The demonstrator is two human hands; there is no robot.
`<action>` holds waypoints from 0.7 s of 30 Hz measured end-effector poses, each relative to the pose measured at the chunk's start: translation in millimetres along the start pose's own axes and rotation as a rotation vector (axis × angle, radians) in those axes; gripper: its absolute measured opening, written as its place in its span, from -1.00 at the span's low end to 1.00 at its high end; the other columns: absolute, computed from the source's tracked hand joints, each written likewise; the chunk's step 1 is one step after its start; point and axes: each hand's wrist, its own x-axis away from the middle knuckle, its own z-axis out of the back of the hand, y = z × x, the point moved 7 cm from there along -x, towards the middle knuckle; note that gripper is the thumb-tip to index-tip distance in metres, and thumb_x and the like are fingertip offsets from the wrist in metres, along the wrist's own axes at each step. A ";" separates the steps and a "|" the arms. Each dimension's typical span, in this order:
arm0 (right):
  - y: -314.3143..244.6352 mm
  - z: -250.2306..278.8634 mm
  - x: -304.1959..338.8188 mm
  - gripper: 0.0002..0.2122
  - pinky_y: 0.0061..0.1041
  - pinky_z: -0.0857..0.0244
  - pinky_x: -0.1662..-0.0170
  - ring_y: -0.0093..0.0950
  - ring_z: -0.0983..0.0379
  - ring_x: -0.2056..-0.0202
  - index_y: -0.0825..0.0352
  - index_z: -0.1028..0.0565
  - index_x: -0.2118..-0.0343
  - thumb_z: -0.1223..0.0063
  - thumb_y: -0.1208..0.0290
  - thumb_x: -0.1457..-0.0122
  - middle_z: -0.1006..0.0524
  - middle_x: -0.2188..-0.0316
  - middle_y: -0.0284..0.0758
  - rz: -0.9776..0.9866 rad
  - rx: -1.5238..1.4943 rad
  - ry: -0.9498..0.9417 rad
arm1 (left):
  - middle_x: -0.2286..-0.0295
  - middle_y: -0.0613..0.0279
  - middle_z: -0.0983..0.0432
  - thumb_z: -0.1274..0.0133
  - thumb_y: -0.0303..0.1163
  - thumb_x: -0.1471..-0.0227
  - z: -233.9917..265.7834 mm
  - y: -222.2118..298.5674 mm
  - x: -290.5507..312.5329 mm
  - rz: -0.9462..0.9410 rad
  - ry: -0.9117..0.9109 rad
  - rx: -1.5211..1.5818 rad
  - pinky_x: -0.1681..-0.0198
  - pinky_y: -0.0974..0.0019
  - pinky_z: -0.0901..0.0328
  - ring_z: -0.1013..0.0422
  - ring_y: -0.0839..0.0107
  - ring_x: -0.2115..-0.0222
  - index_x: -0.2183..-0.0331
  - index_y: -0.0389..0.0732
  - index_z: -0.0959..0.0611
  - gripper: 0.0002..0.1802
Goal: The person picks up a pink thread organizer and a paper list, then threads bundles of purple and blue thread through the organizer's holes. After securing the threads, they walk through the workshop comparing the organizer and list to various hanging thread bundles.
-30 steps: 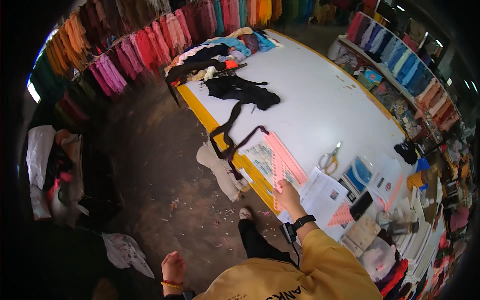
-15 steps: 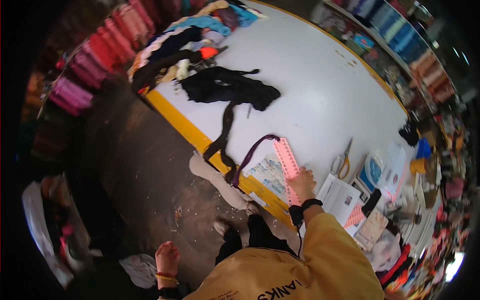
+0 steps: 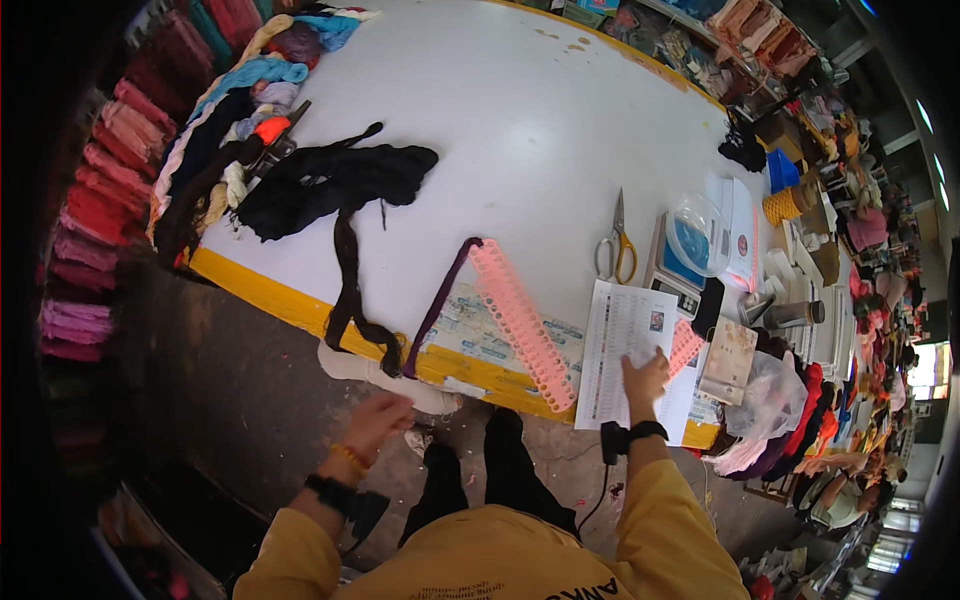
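My right hand [image 3: 646,382] rests on a printed paper sheet [image 3: 618,330] near the table's front edge, its fingers spread apart. My left hand [image 3: 375,425] is held in front of the table edge, over the floor; motion blurs its fingers and I see nothing clear in them. Between the hands lies a pink strip [image 3: 525,330] with holes along both long edges. A dark purple hank of yarn [image 3: 437,300] is looped at its far end and trails to the table edge. Another pink holed piece [image 3: 684,346] shows partly beside the sheet.
Scissors [image 3: 620,245] with yellow handles lie beyond the sheet, beside a scale [image 3: 675,290] bearing a clear round container [image 3: 697,235]. Black yarn [image 3: 340,190] and a dark brown hank [image 3: 347,290] lie to the left. A padded cream form [image 3: 350,375] hangs below the table edge.
My right hand has let go of the pink strip and moved right onto the paper sheet. The strip now lies on the table. My left hand has come up toward the table edge.
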 end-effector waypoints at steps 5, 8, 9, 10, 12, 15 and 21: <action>37.1 9.1 -25.6 -0.27 -0.10 -0.04 0.09 -0.23 -0.10 0.01 0.23 -0.07 -0.01 -0.14 0.11 0.24 -0.21 0.07 -0.19 -0.160 0.009 -0.172 | 0.53 0.33 -0.40 -0.05 -0.31 0.22 -95.4 7.3 -81.1 -0.090 -0.064 -0.141 0.45 0.48 -0.20 -0.33 0.57 0.49 0.31 -0.26 -0.48 -0.65; 46.1 -2.6 -37.3 -0.30 -0.12 -0.06 0.11 -0.23 -0.16 0.06 0.26 -0.12 0.03 -0.16 0.10 0.25 -0.25 0.12 -0.16 -0.101 -0.110 -0.258 | 0.51 0.26 -0.40 -0.08 -0.22 0.26 -131.5 2.6 -133.5 -0.143 0.019 -0.380 0.38 0.41 -0.21 -0.33 0.50 0.47 0.25 -0.34 -0.42 -0.49; 43.2 -6.8 -40.0 -0.32 -0.15 -0.08 0.12 -0.24 -0.19 0.08 0.27 -0.14 0.06 -0.17 0.10 0.26 -0.26 0.14 -0.16 -0.046 -0.202 -0.305 | 0.44 0.13 -0.37 -0.09 -0.15 0.29 -135.6 5.2 -143.7 -0.144 0.187 -0.472 0.32 0.35 -0.23 -0.33 0.34 0.40 0.30 -0.35 -0.42 -0.46; 41.6 -7.5 -39.5 -0.34 -0.22 -0.13 0.14 -0.24 -0.23 0.12 0.30 -0.18 0.11 -0.18 0.09 0.28 -0.28 0.18 -0.16 -0.003 -0.225 -0.283 | 0.37 -0.01 -0.34 -0.11 -0.07 0.33 -138.2 7.4 -149.4 -0.145 0.358 -0.562 0.26 0.30 -0.25 -0.33 0.18 0.32 0.34 -0.36 -0.42 -0.42; 41.6 -8.4 -39.9 -0.33 -0.24 -0.15 0.14 -0.24 -0.23 0.12 0.30 -0.17 0.11 -0.19 0.09 0.28 -0.28 0.18 -0.16 -0.015 -0.197 -0.273 | 0.30 0.00 -0.28 -0.13 -0.04 0.37 -163.9 11.8 -149.4 -0.060 0.499 -0.559 0.20 0.25 -0.21 -0.27 0.16 0.24 0.30 -0.32 -0.38 -0.36; 31.2 -4.7 -34.8 -0.36 -0.22 -0.16 0.17 -0.23 -0.23 0.13 0.30 -0.19 0.14 -0.19 0.10 0.28 -0.30 0.20 -0.17 -0.032 -0.148 -0.277 | 0.21 0.04 -0.17 -0.15 -0.01 0.41 -176.5 21.1 -138.5 0.120 0.706 -0.623 0.13 0.17 -0.16 -0.17 0.17 0.13 0.23 -0.27 -0.28 -0.26; 26.9 -4.8 -32.2 -0.52 -0.18 -0.11 0.18 -0.29 -0.23 0.15 0.25 -0.24 0.26 -0.15 0.16 0.22 -0.34 0.27 -0.28 0.054 -0.118 -0.352 | 0.20 0.10 -0.13 -0.15 0.01 0.42 -178.0 21.0 -134.0 0.228 0.818 -0.733 0.11 0.10 -0.12 -0.13 0.24 0.09 0.21 -0.22 -0.23 -0.23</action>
